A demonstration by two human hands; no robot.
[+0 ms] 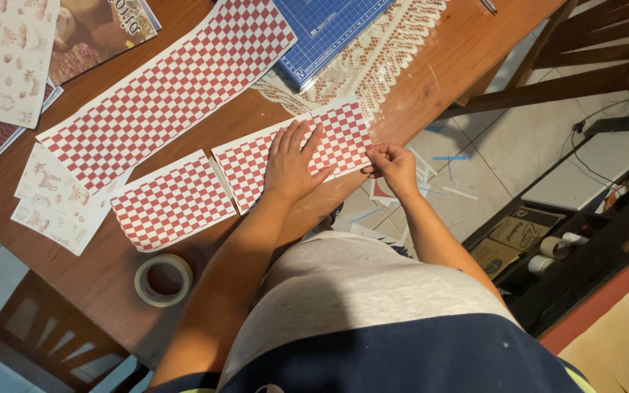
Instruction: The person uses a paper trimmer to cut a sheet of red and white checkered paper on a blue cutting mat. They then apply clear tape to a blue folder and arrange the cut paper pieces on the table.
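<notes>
Our left hand point(293, 164) lies flat, fingers spread, on the checked sheet point(252, 164) at the table point(111, 280) edge; our right hand point(391, 164) pinches its right end. We should press evenly, keeping edges aligned.

A home craft corner is showing here: a wooden table point(438, 58) is carrying patterned papers point(9, 51), a blue cutting mat point(329, 25) and a tape roll point(163, 279). Paper scraps point(449, 158) are lying on the tiled floor point(504, 145), beside a wooden chair point(584, 51).
</notes>
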